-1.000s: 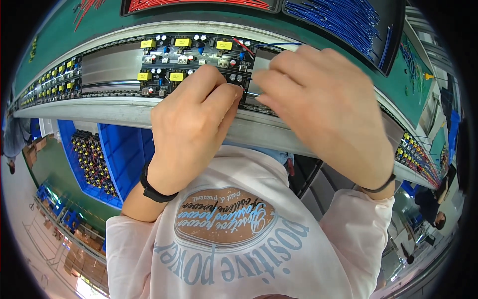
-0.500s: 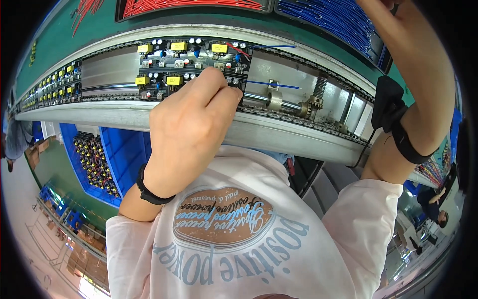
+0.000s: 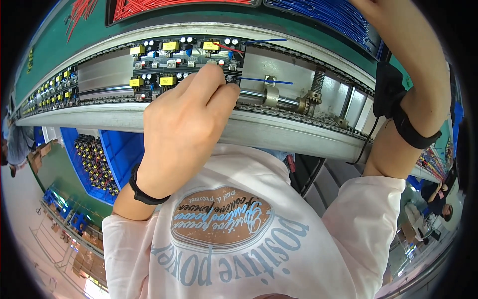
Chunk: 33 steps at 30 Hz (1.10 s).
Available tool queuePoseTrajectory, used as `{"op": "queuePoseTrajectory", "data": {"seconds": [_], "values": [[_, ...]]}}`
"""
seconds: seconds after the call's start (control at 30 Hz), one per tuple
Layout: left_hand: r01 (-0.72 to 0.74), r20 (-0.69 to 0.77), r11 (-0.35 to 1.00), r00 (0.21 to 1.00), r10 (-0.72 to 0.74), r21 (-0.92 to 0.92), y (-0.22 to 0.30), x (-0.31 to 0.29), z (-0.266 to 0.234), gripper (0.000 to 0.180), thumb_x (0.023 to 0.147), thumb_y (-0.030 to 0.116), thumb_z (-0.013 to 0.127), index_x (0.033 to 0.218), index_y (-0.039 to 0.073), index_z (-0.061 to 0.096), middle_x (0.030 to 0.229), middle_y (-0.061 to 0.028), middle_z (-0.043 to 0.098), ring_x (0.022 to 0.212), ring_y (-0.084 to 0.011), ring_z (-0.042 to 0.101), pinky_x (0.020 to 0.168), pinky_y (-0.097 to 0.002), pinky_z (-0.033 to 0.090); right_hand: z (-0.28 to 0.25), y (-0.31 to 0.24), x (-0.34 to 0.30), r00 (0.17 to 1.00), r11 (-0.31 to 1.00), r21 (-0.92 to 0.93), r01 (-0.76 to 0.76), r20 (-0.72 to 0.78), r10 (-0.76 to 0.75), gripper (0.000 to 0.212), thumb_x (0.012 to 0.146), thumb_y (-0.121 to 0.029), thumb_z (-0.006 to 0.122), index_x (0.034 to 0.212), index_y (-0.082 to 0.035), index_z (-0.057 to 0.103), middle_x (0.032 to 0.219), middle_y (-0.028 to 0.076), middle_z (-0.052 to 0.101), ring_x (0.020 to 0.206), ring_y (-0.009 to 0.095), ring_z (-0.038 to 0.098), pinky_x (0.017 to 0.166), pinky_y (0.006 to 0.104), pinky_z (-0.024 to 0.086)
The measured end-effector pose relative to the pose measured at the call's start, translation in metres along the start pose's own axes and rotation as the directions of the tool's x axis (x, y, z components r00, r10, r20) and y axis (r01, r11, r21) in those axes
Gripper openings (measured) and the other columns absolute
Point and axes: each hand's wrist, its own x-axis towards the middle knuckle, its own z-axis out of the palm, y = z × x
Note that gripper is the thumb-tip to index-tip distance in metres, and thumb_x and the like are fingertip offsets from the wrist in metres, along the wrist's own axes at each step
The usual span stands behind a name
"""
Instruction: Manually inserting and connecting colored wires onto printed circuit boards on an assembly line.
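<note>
My left hand reaches over the conveyor with thumb and forefinger closed together at the near right part of a black circuit board panel. Whatever the fingertips pinch is hidden behind the hand. Yellow transformers, silver-topped capacitors and blue discs stand on the panel. A red wire lies across its far right corner, and two blue wires stick out past its right edge. My right hand is at the top right, beside a tray of blue wires; its fingers are cut off by the picture's edge.
The conveyor's metal rail runs between me and the panel, with chains and a shaft exposed. More boards sit farther left. Red wires fill another tray. A blue bin holding boards stands below the rail at left.
The view has shifted slightly, carrying the panel a little left in the picture. My left hand stays pinched at the panel. My right hand has slipped farther out past the top edge.
</note>
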Motion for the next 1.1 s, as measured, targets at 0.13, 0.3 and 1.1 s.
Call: {"op": "queuePoseTrajectory", "data": {"seconds": [0.13,0.3,1.1], "values": [[0.013,0.025,0.999,1.0,-0.014,0.035,0.004,0.004,-0.005,0.014,0.073,0.006,0.068,0.087,0.008,0.066,0.088,-0.004,0.053,0.075,-0.0189,0.063,0.058,-0.0338,0.052,0.017,0.014,0.007,1.0,1.0,-0.016,-0.005,0.002,0.005,0.013,0.086,-0.012,0.077,0.087,-0.002,0.069,0.078,0.013,0.065,0.08,0.032,0.067,0.074,0.0409,0.054],[0.004,0.063,1.0,0.998,-0.004,0.006,0.005,0.009,-0.006,0.013,0.075,0.006,0.071,0.088,0.006,0.066,0.088,-0.0052,0.056,0.075,-0.0211,0.064,0.059,-0.0341,0.052,0.021,0.007,0.019,0.999,0.999,0.016,-0.03,-0.016,0.03,0.012,0.084,-0.011,0.076,0.082,-0.001,0.07,0.078,0.014,0.068,0.083,0.033,0.068,0.076,0.041,0.055],[-0.208,-0.106,0.977,0.974,0.202,-0.045,-0.106,0.116,-0.025,0.014,0.085,0.007,0.076,0.097,0.001,0.071,0.089,-0.0148,0.065,0.075,-0.0337,0.065,0.069,-0.0381,0.052,-0.002,-0.018,0.001,0.939,0.992,-0.107,0.073,-0.327,-0.104,0.005,0.087,-0.003,0.065,0.091,-0.001,0.067,0.085,0.015,0.066,0.083,0.034,0.067,0.076,0.0419,0.053]]}}
